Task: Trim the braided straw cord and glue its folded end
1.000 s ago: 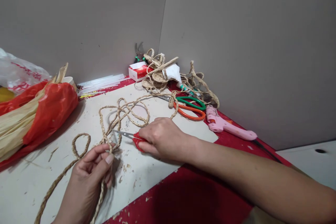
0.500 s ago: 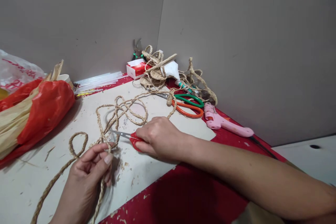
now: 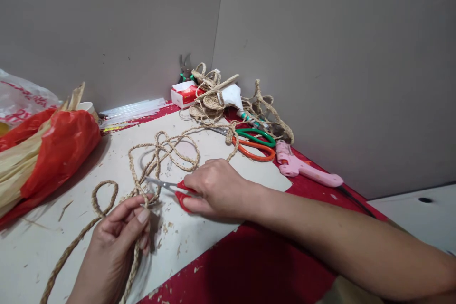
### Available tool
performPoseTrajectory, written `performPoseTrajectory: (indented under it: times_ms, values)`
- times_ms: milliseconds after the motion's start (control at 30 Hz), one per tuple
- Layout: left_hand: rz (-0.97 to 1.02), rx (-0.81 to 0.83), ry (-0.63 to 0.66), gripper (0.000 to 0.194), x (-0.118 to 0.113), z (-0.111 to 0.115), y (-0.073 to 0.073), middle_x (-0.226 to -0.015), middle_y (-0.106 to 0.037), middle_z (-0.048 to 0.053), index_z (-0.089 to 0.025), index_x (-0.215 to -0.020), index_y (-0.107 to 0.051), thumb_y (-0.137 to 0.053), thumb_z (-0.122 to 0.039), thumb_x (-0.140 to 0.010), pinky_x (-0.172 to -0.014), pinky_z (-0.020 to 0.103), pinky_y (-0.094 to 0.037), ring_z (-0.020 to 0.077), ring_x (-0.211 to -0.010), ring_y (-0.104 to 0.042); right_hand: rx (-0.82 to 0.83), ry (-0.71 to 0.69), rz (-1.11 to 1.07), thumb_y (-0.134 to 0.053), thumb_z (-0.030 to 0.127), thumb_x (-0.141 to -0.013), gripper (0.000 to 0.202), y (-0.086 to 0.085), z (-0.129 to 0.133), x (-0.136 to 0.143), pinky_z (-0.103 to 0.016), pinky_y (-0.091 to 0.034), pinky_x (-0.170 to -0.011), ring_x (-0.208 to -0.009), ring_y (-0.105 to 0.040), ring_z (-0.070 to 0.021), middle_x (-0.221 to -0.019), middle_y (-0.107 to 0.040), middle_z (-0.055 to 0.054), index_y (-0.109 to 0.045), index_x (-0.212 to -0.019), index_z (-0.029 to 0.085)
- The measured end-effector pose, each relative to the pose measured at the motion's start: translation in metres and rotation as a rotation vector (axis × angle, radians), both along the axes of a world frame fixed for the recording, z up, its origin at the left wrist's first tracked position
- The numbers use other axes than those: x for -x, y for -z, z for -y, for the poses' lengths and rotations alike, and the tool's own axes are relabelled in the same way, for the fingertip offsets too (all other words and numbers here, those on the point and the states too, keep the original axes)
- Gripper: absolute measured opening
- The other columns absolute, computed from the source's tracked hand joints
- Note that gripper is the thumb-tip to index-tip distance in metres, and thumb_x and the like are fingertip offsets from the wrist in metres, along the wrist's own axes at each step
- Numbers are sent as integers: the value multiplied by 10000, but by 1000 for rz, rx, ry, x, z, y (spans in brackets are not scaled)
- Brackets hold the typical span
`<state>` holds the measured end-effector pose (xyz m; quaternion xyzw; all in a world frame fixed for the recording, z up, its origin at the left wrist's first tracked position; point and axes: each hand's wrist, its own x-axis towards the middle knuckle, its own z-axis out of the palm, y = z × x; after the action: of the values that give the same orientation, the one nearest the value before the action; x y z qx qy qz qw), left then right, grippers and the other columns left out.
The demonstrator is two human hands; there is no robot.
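Note:
Between thumb and fingers, my left hand [image 3: 119, 240] pinches a braided straw cord [image 3: 134, 261] over the pale board. More of the cord loops loosely across the board beyond the hand, and a thicker stretch runs down to the lower left. My right hand [image 3: 213, 190] grips small red-handled scissors [image 3: 183, 194], its fingers in the handles. Their handles are spread, and the blades point left, close to the cord just above my left fingertips. Whether the blades touch the cord I cannot tell.
Orange-and-green-handled scissors [image 3: 254, 145] and a pink glue gun [image 3: 306, 168] lie to the right. Behind are a red-and-white box [image 3: 183, 97], pliers [image 3: 185, 66] and a heap of braided cord [image 3: 210, 104]. Clear glue sticks [image 3: 133, 109] and straw in a red bag [image 3: 67, 140] lie left.
The red scissors' handles have spread apart in my right hand, and the blades sit slightly farther left. My left hand keeps its pinch on the cord, almost unmoved.

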<state>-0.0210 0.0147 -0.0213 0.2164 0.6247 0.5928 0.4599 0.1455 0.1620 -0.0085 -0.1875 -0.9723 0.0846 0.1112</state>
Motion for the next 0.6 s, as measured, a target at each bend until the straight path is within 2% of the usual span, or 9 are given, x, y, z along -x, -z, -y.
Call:
performPoseTrajectory:
  times_ms: [133, 300, 500, 600]
  values:
    - [16, -16, 3, 315, -1, -1, -1, -549, -548, -34, -212, -965, -709, -800, -332, -689, -487, 225, -398, 107, -491, -466, -19, -56, 38, -583, 502, -766, 338, 1, 5, 1, -288, -225, -547, -570, -565, -154, -655, -680, -39, -656, -741, 173]
    - [29, -11, 67, 349, 1, -1, -3, -593, -598, -11, -202, -1073, -705, -756, -313, -746, -494, 225, -404, 104, -491, -482, 3, -9, 91, -485, 327, -902, 273, -4, 1, 0, -280, -239, -568, -598, -567, -131, -707, -700, -39, -662, -768, 169]
    - [126, -54, 126, 221, 1, 2, 0, -600, -566, -20, -221, -1043, -707, -681, -259, -827, -517, 215, -402, 98, -525, -453, -39, -69, 104, -555, 481, -819, 341, -5, 4, 0, -281, -239, -561, -569, -559, -151, -659, -688, -54, -661, -738, 168]
    - [185, -22, 120, 285, 0, 3, 1, -603, -547, -17, -210, -1094, -704, -696, -252, -811, -485, 209, -384, 93, -513, -433, -49, -4, 101, -504, 380, -883, 301, -6, 1, -2, -289, -233, -559, -581, -571, -146, -684, -696, -54, -663, -749, 163]
